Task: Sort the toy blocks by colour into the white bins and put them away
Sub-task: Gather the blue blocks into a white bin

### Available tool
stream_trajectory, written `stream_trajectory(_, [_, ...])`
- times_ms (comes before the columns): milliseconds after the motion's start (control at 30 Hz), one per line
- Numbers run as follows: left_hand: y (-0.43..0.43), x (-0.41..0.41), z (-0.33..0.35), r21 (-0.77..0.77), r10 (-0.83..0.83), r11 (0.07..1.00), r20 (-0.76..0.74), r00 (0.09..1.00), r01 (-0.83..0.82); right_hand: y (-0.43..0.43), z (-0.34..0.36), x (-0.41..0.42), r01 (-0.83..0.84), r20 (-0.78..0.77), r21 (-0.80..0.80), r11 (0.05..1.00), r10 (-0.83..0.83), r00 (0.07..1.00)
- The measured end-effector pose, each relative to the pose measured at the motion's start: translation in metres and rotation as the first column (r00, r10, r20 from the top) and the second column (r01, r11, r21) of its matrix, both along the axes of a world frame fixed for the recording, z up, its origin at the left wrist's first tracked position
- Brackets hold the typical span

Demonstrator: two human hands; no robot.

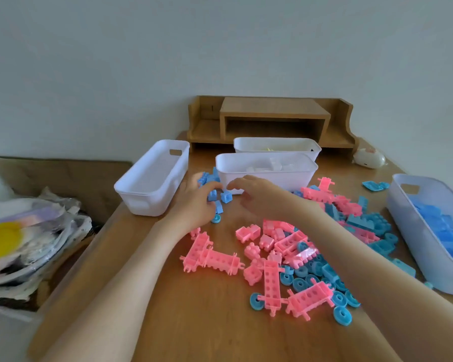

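**Step in hand:** gathering the small cluster of blue blocks [207, 178] that lies just beyond the hands, against the front wall of the bin of pale blocks [267, 178].

**Hands:** The left hand [194, 205] has its fingers curled round a blue piece [211, 195]. The right hand [254, 197] is arched, fingertips lowered toward a loose blue cube [226, 197] between the two hands. Whether it touches or pinches anything cannot be told.

**Bins:** The blue bin [408, 231] stands well to the right of the right hand, partly filled. An empty bin [147, 202] sits just left of the left hand.

**Remaining stock:** Pink blocks [209, 254] and blue wheels [301, 283] lie mixed on the worktop [207, 322], nearer the person than the hands and largely beside the right forearm.

**Judgement:** sorting is under way but far from done, and the pink appears unstarted. The next move calls for a firm hold on the cube, then a carry to the right — across the mixed heap without scattering it — into the blue bin.
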State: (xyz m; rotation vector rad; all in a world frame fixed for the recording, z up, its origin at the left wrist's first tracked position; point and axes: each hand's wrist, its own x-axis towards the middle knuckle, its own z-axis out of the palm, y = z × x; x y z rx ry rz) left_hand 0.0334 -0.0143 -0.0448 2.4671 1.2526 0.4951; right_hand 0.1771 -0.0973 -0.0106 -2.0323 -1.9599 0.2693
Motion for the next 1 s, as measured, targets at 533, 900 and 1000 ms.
stream_trajectory(533, [0.003,-0.015,0.001,0.08,-0.054,0.995,-0.007,0.999,0.055,0.041,-0.021,-0.031,-0.113,0.188,-0.087,0.99,0.128,0.974])
stream_trajectory(900, [0.005,-0.023,0.0,0.169,0.025,0.986,-0.126,0.992,-0.004,0.039,-0.026,-0.036,-0.131,0.198,0.008,0.991,0.126,0.972])
stream_trajectory(1000, [0.011,-0.02,-0.005,0.062,0.008,0.998,-0.141,0.99,0.0,0.043,-0.032,-0.036,-0.141,0.337,-0.014,0.99,0.138,0.931])
